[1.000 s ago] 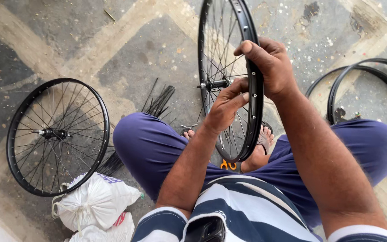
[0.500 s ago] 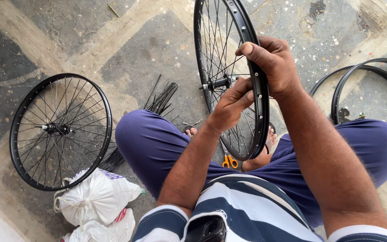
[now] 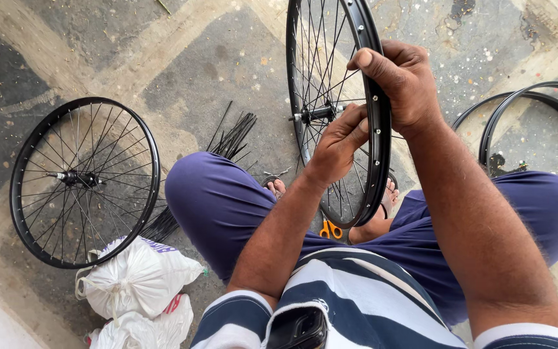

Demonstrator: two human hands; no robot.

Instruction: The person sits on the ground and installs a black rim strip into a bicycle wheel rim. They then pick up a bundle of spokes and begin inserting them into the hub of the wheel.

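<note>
A black spoked bicycle wheel (image 3: pixel 305 71) stands upright between my crossed legs, its hub facing left. My right hand (image 3: pixel 405 84) grips the black rim near the top, thumb over its outer edge. My left hand (image 3: pixel 338 143) reaches in among the spokes just beside the rim, fingertips pinched on a spoke next to the hub axle (image 3: pixel 314 115). My legs in blue trousers sit on either side of the wheel.
A second spoked wheel (image 3: pixel 84 181) lies flat on the stone floor at left. A bundle of loose black spokes (image 3: pixel 230 139) lies beyond my left knee. White tied bags (image 3: pixel 138 278) sit at lower left. Bare rims (image 3: pixel 518 113) lie at right. Orange-handled scissors (image 3: pixel 330 229) rest by my foot.
The view has shifted slightly; the upright wheel has turned a little in my hands. My left hand's fingers have closed further onto the spoke by the rim.
</note>
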